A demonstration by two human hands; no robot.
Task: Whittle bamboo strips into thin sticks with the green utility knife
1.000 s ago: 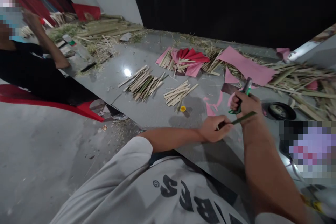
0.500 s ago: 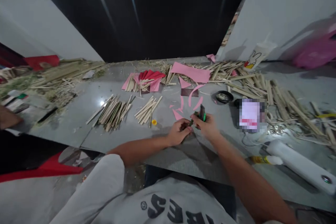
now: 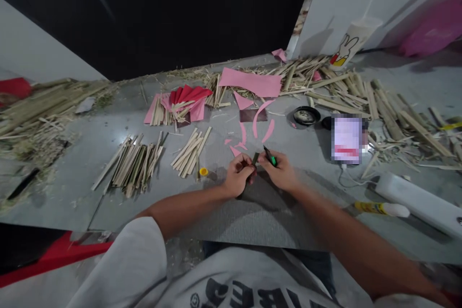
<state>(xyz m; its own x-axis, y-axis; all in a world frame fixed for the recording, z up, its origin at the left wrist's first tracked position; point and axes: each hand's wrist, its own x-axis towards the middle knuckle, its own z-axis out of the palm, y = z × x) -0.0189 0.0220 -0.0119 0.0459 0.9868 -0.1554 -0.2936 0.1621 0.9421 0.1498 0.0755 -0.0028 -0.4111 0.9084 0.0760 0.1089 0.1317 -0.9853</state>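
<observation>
My left hand [image 3: 238, 177] is closed around a short green bamboo strip [image 3: 255, 159], whose upper end sticks out above the thumb. My right hand [image 3: 281, 173] grips a black and green utility knife [image 3: 270, 158], its dark tip pointing up and to the left, close to the strip. Both hands are side by side just above the grey table [image 3: 216, 221]. Pink curved paper cuttings [image 3: 269, 131] lie right beyond them. A yellow cap [image 3: 204, 172] and a fan of pale bamboo sticks [image 3: 191, 151] are left of my left hand.
Farther left lies a bundle of sticks [image 3: 135, 166]. Red pleated paper [image 3: 189, 95] and a pink sheet [image 3: 250, 82] sit at the back among bamboo scraps. Rightward are a black round dish [image 3: 306, 115], a lit phone [image 3: 347, 139], a glue bottle [image 3: 371, 208] and a white device [image 3: 422, 204].
The view has shifted, and another person's hand at the left edge is gone from sight. The knife has tipped from upright toward the left. More of the green strip shows between my hands.
</observation>
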